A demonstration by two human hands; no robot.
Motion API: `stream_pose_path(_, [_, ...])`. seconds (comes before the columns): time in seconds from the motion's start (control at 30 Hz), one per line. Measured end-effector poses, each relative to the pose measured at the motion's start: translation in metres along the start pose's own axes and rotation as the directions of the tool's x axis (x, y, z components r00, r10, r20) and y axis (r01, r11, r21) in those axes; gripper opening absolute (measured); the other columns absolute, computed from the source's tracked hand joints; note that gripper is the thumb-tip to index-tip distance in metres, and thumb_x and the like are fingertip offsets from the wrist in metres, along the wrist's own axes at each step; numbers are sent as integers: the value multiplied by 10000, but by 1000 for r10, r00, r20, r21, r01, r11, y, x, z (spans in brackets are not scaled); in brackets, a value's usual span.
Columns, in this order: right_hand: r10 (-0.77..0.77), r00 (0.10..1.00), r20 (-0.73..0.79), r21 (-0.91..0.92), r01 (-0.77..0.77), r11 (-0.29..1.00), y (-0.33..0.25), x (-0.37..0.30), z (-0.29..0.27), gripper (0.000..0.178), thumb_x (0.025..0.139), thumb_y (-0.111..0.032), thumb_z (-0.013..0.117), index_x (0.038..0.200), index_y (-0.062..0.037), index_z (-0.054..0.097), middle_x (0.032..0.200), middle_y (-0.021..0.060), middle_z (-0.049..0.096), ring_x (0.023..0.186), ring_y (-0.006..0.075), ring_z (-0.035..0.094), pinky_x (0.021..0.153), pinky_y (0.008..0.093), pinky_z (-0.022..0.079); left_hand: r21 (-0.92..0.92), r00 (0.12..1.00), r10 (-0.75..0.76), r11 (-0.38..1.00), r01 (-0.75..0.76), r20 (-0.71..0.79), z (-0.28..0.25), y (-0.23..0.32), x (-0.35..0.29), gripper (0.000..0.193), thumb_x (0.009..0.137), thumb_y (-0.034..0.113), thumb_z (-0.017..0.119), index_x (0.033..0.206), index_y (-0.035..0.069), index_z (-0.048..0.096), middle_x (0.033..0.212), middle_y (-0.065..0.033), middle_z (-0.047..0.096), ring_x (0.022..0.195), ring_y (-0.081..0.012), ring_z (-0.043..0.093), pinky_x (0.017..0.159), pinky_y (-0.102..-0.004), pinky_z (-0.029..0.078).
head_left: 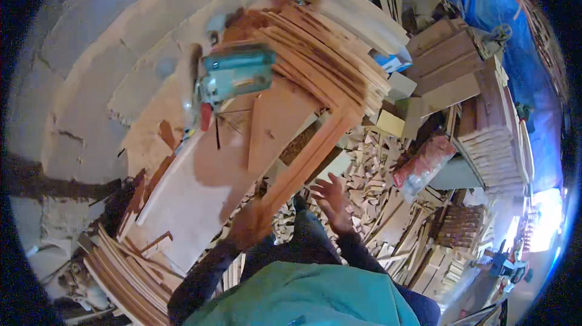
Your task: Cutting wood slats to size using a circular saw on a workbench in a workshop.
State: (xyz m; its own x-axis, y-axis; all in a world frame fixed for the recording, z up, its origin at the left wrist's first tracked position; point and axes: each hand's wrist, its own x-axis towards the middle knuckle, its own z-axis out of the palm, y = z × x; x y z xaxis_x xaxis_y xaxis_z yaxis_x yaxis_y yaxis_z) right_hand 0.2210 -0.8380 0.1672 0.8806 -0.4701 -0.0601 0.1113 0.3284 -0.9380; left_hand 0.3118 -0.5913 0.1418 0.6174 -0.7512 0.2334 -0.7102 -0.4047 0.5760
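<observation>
My left hand (251,224) grips the near end of a long wooden board (312,159) beside the right edge of the worktop (182,229), my right hand (332,203) apart, fingers spread wide.

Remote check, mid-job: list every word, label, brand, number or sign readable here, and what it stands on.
No text is readable.
Teal power tool: pale patch on its body, too blurred.
Blue and white package: any print too small.
Red and clear plastic bag: any marking too blurred.
Long wooden board at the left hand: no lettering visible.
</observation>
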Motion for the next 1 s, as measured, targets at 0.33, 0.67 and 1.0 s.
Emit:
stream_pose_path(0.33, [-627, 778, 28, -839, 359, 408, -97, 237, -168, 307, 872, -151, 615, 1113, -19, 477, 941, 77, 613, 825, 160, 598, 669, 328, 506, -216, 982, 134, 963, -160, -132, 25, 135, 230, 673, 826, 257, 637, 1349, -27, 322, 1369, -305, 328, 1248, -446, 373, 1029, -520, 324])
stream_pose_path(0.67, [-318, 234, 919, -368, 798, -476, -127, 521, -131, 567, 844, -326, 569, 1301, -23, 426, 1031, 257, 615, 915, 422, 601, 821, 517, 464, -289, 833, -547, 788, 544, 77, 60, 72, 28, 611, 822, 233, 633, 1335, 13, 384, 1362, -269, 350, 1278, -450, 333, 1047, -498, 326])
stream_pose_path(1.0, [8, 947, 320, -894, 304, -330, 7, 600, -79, 660, 891, -453, 428, 1408, -61, 310, 1384, 265, 355, 1206, 434, 422, 869, 563, 448, -122, 561, -827, 554, 823, 29, 69, 136, -23, 467, 830, 187, 621, 1223, 16, 433, 1259, -274, 401, 1163, -468, 414, 1001, -488, 381])
